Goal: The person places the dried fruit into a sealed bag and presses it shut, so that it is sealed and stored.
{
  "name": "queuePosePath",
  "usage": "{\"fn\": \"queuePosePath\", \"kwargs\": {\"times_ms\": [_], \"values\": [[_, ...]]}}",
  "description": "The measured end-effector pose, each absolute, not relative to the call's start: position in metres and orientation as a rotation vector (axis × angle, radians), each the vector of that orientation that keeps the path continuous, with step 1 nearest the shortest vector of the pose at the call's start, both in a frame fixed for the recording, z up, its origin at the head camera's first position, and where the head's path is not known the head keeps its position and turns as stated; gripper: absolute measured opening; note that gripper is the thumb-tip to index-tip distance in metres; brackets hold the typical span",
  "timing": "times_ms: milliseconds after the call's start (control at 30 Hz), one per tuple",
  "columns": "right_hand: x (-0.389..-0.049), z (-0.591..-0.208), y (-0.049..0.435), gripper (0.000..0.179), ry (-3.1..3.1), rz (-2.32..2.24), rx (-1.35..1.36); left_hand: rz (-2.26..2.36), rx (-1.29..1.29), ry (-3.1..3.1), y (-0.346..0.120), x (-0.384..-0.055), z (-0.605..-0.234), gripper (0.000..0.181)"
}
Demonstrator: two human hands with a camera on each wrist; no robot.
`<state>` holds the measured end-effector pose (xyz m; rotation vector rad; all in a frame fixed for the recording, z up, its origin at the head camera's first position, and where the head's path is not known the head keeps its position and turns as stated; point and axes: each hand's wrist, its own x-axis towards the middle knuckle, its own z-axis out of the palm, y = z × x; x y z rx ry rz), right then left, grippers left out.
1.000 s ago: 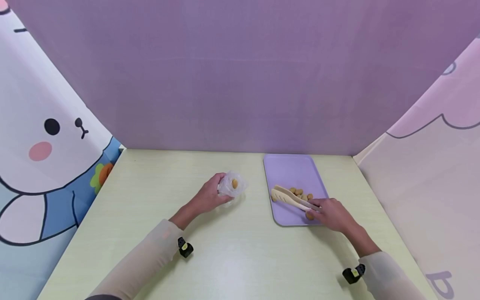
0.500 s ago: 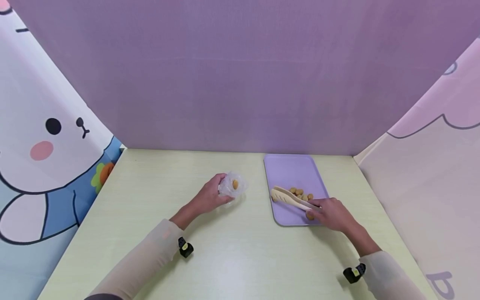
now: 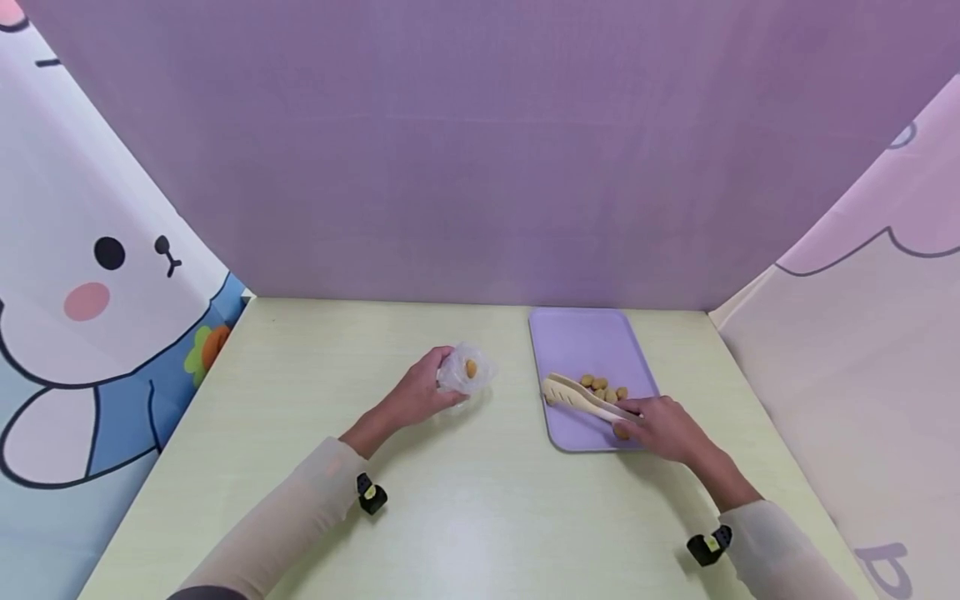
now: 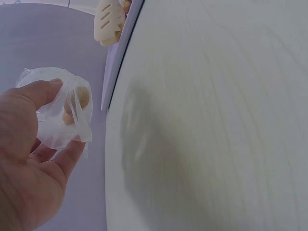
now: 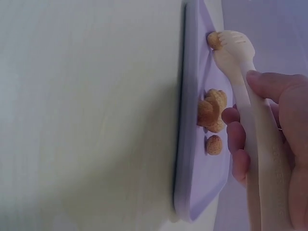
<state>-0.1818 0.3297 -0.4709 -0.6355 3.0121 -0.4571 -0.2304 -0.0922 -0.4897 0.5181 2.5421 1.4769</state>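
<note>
The right hand (image 3: 663, 429) has its fingers curled round the tongs (image 3: 576, 400), tips at a nugget (image 5: 213, 41), likely light and crumbly, on the tray (image 3: 585, 337). Farther off, the left hand (image 3: 418, 393) grips the bag (image 3: 455, 377), probably soft, slippery, best held near its mouth, nuggets (image 4: 82, 97) inside.

A pale yellow-green table (image 3: 480, 517), faintly wood-grained and with a soft patch of glare toward its near middle, carries a lilac tray (image 3: 581, 342). Rectangular, with rounded corners and a raised rim, the tray lies right of centre, its far end at the back edge.
</note>
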Motion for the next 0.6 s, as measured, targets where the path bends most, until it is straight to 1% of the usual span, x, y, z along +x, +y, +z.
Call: {"fn": "queuePosePath", "kwargs": {"times_ms": [600], "values": [[-0.1829, -0.4705, 0.3304, 0.031, 3.057, -0.416, -0.689, 1.485, 0.511, 2.529, -0.0904, -0.2311, -0.492, 0.073]]}}
